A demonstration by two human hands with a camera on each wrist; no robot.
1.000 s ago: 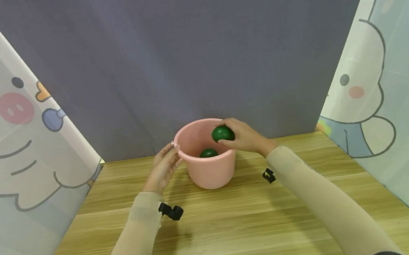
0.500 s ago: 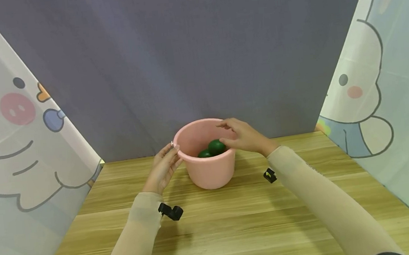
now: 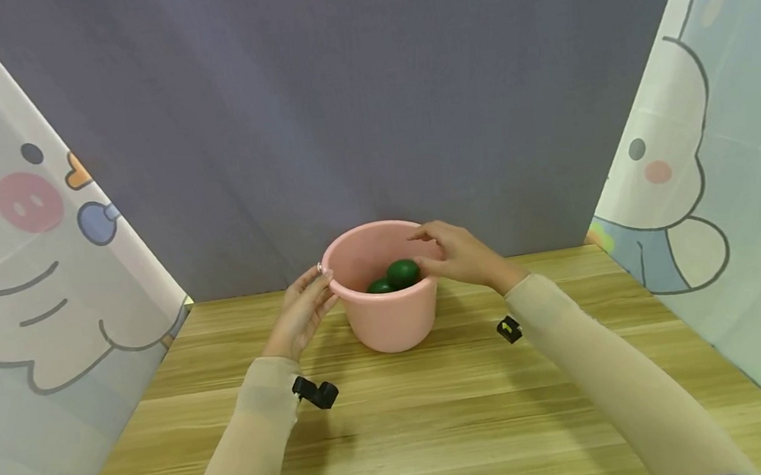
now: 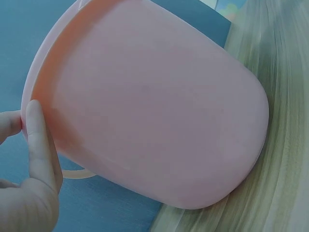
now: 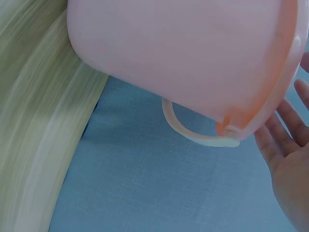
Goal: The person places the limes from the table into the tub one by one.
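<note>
A pink bucket [image 3: 391,320] stands upright on the wooden table. Two smooth, dark green oval things, avocado-like in shape, lie inside it: one [image 3: 402,273] rests against the other [image 3: 379,286], which is partly hidden. My left hand [image 3: 302,318] pinches the bucket's left rim; in the left wrist view, one finger [image 4: 38,140] lies along the outer wall just below the rim. Over the right rim, my right hand [image 3: 461,256] holds nothing, its fingers spread and loosely bent. Some of those fingertips are hidden behind the rim in the right wrist view.
A pale handle [image 5: 193,137] hangs down behind the bucket. The dark grey cloth wall [image 3: 367,101] rises close behind it. Printed cartoon panels flank the wooden table [image 3: 413,433] left and right. Each wrist wears a small black camera mount [image 3: 316,393].
My right hand has let go of the second green oval thing, which dropped into the bucket beside the first. It then shifted slightly right. My left hand stays at the rim.
</note>
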